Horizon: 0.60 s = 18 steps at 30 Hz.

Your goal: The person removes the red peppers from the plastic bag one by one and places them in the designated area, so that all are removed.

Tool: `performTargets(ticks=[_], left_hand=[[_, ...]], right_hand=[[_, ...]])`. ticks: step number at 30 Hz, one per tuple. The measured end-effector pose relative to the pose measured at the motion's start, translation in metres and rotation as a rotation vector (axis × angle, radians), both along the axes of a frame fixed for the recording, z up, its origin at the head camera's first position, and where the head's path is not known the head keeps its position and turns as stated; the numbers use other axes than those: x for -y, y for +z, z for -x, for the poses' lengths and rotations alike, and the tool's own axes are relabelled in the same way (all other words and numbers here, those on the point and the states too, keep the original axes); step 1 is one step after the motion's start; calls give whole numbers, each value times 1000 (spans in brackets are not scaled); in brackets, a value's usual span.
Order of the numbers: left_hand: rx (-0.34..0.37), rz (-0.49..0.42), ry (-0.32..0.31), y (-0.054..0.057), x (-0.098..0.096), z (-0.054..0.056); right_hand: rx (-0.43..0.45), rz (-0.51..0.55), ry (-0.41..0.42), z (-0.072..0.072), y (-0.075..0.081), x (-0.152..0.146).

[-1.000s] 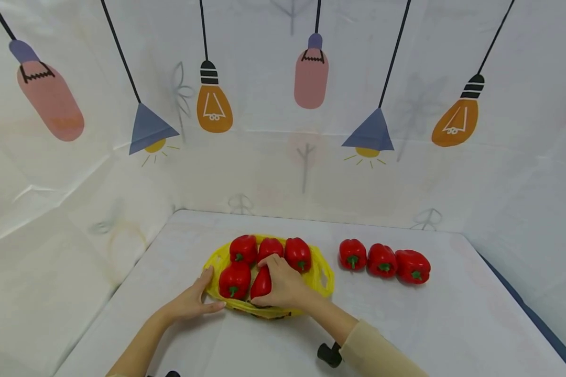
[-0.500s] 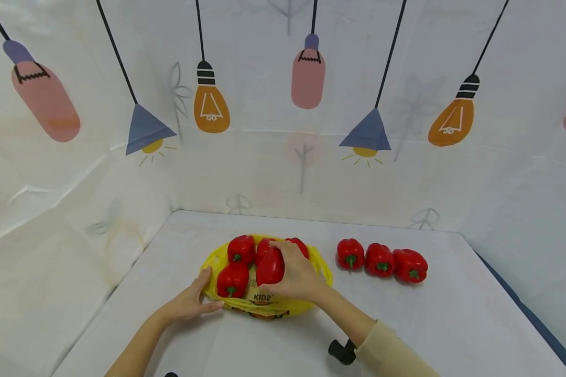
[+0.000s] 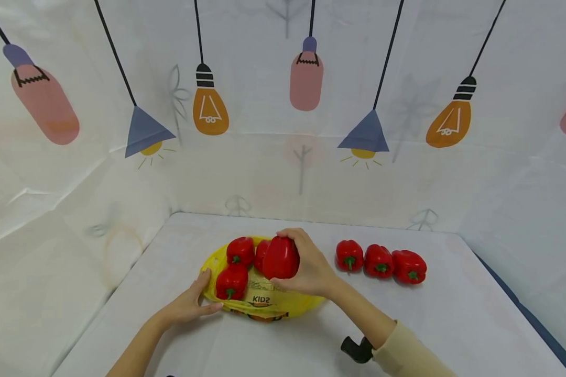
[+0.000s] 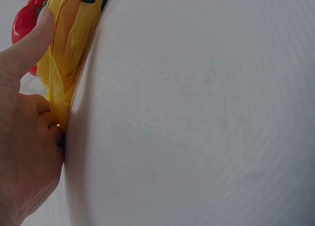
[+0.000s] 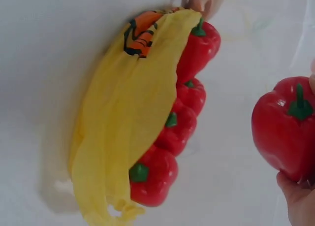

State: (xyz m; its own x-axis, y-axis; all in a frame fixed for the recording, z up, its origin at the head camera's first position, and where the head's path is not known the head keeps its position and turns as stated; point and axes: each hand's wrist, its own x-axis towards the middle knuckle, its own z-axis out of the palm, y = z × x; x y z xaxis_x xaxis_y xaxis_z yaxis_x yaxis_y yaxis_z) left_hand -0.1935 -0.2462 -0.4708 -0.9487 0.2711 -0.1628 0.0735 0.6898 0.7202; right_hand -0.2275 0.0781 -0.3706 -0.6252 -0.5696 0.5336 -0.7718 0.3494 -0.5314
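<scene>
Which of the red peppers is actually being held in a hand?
The pepper held above the yellow bag by the right hand. No hand holds the others: four peppers sit in the bag, and three peppers form a row on the table.

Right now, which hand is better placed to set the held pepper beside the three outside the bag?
Probably the right hand: it grips the pepper and is nearer the row. The left hand holds the bag on the side away from the row.

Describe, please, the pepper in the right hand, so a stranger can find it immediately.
On the white table lies a yellow bag of red peppers. Above the bag, the right hand grips the pepper. Only this one is in a hand.
</scene>
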Motion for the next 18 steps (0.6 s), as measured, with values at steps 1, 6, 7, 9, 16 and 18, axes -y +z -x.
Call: performTargets(ticks=[1,6,7,9,16,18], left_hand=[[-3,0,0,0,0,0],[-14,1,-1,0,-1,-1],[-16,1,0,0,-1,-1],[-18,3,0,-1,0,-1],[-22,-2,-3,-2,0,0],[-23,-1,-4,-3,0,0]], right_hand=[[-12,9,3,0,2,-2],[-49,26,15,-2,13,-11],[-50,30,20,-2,15,-13],[-48,39,31,-3,19,-17],[-50,66,32,-6,27,-27],[-54,66,27,-9,31,-28]])
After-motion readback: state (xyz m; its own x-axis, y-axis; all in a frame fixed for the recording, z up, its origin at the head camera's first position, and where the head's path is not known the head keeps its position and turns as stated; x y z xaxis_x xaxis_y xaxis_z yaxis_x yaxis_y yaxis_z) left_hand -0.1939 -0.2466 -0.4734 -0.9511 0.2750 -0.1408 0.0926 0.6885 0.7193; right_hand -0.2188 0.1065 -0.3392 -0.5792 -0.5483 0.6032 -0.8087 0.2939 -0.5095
